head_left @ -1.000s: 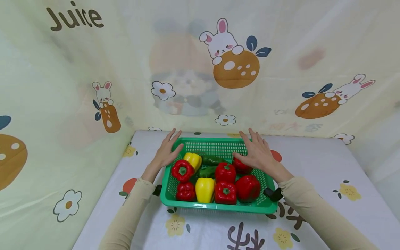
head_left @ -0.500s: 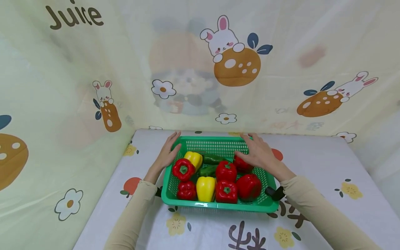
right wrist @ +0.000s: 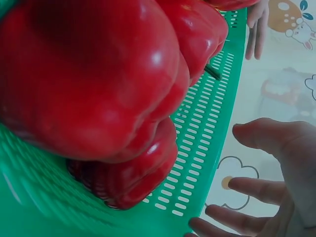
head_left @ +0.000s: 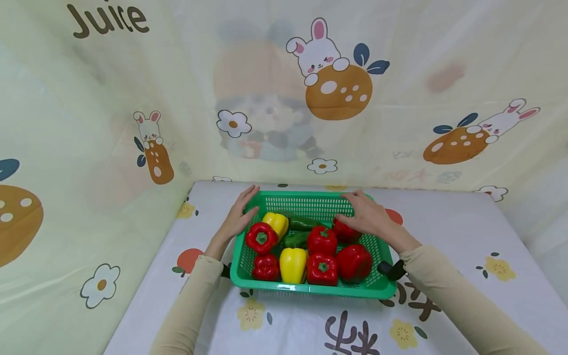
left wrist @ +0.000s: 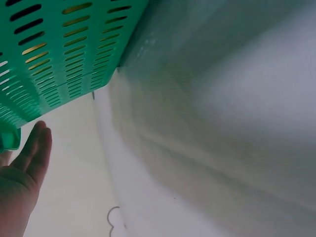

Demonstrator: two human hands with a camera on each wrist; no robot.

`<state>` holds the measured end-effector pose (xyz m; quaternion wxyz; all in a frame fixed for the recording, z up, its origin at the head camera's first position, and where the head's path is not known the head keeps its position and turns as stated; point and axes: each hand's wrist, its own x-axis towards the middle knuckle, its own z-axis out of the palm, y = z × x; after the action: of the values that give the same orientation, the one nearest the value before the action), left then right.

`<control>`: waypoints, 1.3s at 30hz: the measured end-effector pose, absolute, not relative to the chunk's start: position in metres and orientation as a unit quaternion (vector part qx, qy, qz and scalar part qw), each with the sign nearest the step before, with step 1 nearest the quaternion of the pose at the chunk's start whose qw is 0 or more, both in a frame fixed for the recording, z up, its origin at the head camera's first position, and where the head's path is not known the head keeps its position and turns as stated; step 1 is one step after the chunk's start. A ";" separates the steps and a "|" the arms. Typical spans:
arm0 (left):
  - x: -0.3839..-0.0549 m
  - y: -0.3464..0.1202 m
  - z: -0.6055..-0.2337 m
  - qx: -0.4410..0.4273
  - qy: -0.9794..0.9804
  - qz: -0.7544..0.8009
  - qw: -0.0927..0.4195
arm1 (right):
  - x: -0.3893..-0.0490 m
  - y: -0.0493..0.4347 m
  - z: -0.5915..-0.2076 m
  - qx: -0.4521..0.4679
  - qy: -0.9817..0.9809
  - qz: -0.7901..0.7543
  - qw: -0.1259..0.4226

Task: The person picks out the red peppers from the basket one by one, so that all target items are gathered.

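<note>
A green plastic basket [head_left: 290, 286] holds several red bell peppers [head_left: 354, 263], yellow bell peppers [head_left: 293, 265] and long dark green vegetables [head_left: 303, 223]. At its far left corner is my left hand [head_left: 237, 219], straight fingers along the outside and thumb by the rim. The left wrist view shows those fingers [left wrist: 39, 153] beside the basket's slotted wall. My right hand [head_left: 366, 215] is at the far right corner, its thumb over a red pepper there. Seen from the right wrist, the thumb [right wrist: 266, 138] and fingers are spread, with the fingertips close by the basket's edge.
A white printed cloth [head_left: 448, 236] covers the table under the basket. Behind it hangs a pale curtain [head_left: 399, 59] with bunny prints, and another curtain side [head_left: 88, 207] closes off the left. Dark straps [head_left: 390, 270] show at the wrists.
Both hands have come down a little onto the far corners of the basket, and the right fingers have bent toward its rim. The vegetables lie as before; the whole view has shifted slightly.
</note>
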<state>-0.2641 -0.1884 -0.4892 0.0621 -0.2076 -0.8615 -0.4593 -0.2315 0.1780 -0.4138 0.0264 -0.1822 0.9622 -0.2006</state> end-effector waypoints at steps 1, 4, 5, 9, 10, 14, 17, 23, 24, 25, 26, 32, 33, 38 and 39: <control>-0.264 -0.189 -0.489 -0.208 -0.861 -0.460 0.061 | -0.232 0.178 -0.414 -0.185 0.962 -0.200 0.031; -0.263 -0.189 -0.489 -0.213 -0.854 -0.471 0.061 | -0.234 0.179 -0.413 -0.202 0.957 -0.203 0.044; -0.263 -0.189 -0.488 -0.215 -0.850 -0.476 0.062 | -0.235 0.180 -0.413 -0.209 0.955 -0.203 0.049; -0.263 -0.190 -0.488 -0.214 -0.845 -0.486 0.064 | -0.241 0.179 -0.412 -0.231 0.948 -0.204 0.077; -0.263 -0.190 -0.488 -0.213 -0.845 -0.486 0.064 | -0.243 0.179 -0.411 -0.234 0.947 -0.202 0.083; -0.263 -0.191 -0.486 -0.202 -0.851 -0.482 0.057 | -0.250 0.176 -0.411 -0.241 0.945 -0.192 0.109; -0.263 -0.192 -0.485 -0.192 -0.854 -0.480 0.048 | -0.254 0.174 -0.413 -0.237 0.943 -0.191 0.138; -0.265 -0.194 -0.490 -0.188 -0.853 -0.485 0.049 | -0.257 0.170 -0.423 -0.230 0.938 -0.182 0.181; -0.265 -0.194 -0.491 -0.189 -0.852 -0.485 0.049 | -0.257 0.169 -0.425 -0.234 0.938 -0.180 0.183; -0.264 -0.194 -0.491 -0.187 -0.853 -0.486 0.048 | -0.257 0.169 -0.427 -0.236 0.937 -0.177 0.185; -0.264 -0.194 -0.491 -0.186 -0.852 -0.487 0.047 | -0.258 0.168 -0.429 -0.238 0.937 -0.175 0.188; -0.264 -0.193 -0.491 -0.177 -0.849 -0.496 0.040 | -0.258 0.167 -0.433 -0.232 0.944 -0.150 0.181; -0.264 -0.192 -0.492 -0.177 -0.848 -0.498 0.040 | -0.257 0.167 -0.433 -0.230 0.945 -0.148 0.179; -0.263 -0.192 -0.495 -0.174 -0.846 -0.502 0.035 | -0.254 0.168 -0.433 -0.234 0.947 -0.145 0.168; -0.263 -0.193 -0.496 -0.173 -0.846 -0.503 0.033 | -0.253 0.168 -0.433 -0.235 0.946 -0.147 0.167</control>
<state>-0.2631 -0.1926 -0.4958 0.0333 -0.1727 -0.8462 -0.5031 -0.2532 0.1683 -0.4333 0.1670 -0.2346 0.9463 -0.1467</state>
